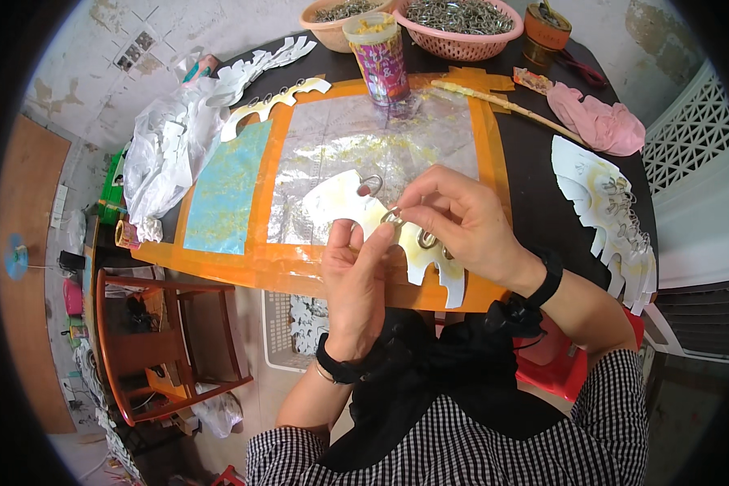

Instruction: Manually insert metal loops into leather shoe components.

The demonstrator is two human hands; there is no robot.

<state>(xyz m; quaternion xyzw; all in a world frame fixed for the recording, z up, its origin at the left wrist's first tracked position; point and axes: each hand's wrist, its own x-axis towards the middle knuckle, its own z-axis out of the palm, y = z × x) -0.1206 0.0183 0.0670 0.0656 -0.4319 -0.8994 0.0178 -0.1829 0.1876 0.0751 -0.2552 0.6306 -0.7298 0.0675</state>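
Note:
Over the middle of the table, a white curved cut-out piece [330,199] with scalloped edges and yellowish smears is held tilted in front of me. My left hand [353,271] grips its lower edge, thumb on top and fingers beneath. My right hand [466,220] pinches a small metal loop [392,216] against the piece, close to my left thumb. Another metal loop [371,185] sits at the piece's upper notch, and a further loop [427,238] shows below my right fingers. Part of the piece is hidden behind both hands.
Orange tape frames a smeared clear sheet [316,154] beside a blue sheet [223,198]. Behind stand a purple cup [380,69] and a pink basket [460,47] of metal loops. A stick [510,107] and pink cloth [595,119] lie right, above stacked white pieces [595,186].

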